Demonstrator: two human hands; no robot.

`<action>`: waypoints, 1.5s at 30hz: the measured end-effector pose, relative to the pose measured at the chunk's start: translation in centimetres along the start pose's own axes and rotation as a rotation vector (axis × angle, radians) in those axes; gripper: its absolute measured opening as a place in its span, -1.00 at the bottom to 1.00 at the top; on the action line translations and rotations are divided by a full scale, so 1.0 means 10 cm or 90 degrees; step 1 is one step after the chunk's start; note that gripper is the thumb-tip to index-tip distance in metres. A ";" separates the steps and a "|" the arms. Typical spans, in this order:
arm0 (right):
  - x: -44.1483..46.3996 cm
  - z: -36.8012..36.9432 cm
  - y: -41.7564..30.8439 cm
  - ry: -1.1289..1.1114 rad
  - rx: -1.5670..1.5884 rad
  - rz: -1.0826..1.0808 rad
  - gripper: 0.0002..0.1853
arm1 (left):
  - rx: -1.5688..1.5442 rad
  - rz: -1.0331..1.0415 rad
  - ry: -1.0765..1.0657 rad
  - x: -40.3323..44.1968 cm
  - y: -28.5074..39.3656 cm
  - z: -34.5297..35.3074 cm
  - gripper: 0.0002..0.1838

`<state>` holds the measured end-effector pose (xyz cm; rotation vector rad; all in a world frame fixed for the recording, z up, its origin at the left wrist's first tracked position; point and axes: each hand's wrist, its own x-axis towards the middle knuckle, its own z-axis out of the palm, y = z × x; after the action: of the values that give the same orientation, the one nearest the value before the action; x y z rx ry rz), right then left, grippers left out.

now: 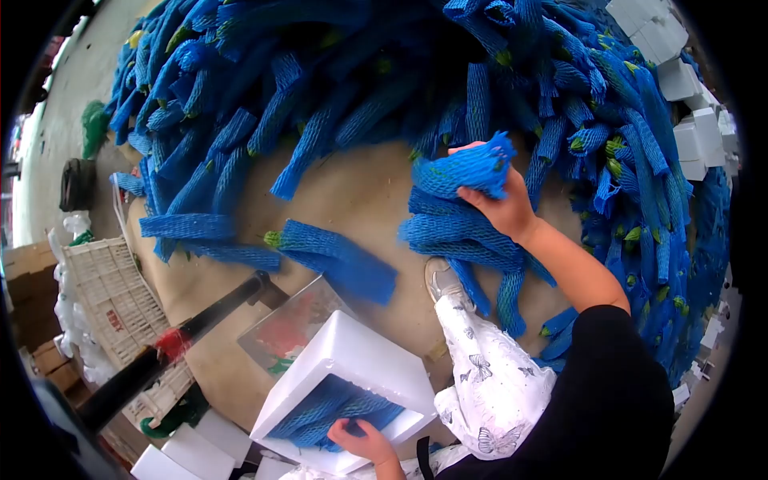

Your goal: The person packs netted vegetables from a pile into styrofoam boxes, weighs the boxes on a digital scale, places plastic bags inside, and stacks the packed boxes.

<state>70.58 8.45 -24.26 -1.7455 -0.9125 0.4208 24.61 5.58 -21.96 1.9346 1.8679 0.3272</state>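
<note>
My right hand [504, 204] is closed around a long vegetable in a blue foam net sleeve [464, 170], lifted over several similar sleeved ones [456, 228] on the floor. The frayed end of the net points up and right. My left hand [360, 440] rests at the opening of a white foam box [360, 344], its fingers apart and touching or just over the blue sleeved vegetables [320, 412] inside. The sleeves hide most of each vegetable; only green tips show on some.
A large heap of blue sleeved vegetables [344, 104] curves around the front and right. Beside the box stands a scale with a metal platform [280, 328] and a black post [216, 316]. A white plastic crate [108, 292] is at left; white foam boxes [688, 136] line the far right.
</note>
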 end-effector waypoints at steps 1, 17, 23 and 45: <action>-0.18 0.03 -0.05 0.095 0.204 0.066 -0.56 | -0.028 -0.005 0.003 -0.01 -0.03 0.00 -0.74; -1.63 1.09 -2.51 -0.292 0.498 0.452 -0.60 | -0.339 0.119 0.325 0.09 -0.56 -1.93 -0.71; -2.83 1.61 -1.91 -0.352 0.471 0.760 -0.67 | -0.380 0.098 0.276 0.14 -0.84 -2.03 -0.74; -2.22 1.72 -2.50 -0.818 -0.034 0.094 -0.81 | -0.352 0.004 0.347 -0.03 -0.63 -2.14 -0.66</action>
<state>35.44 6.35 -10.94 -1.4749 -1.6489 1.7264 9.30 8.33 -5.98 1.5549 1.7999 1.3265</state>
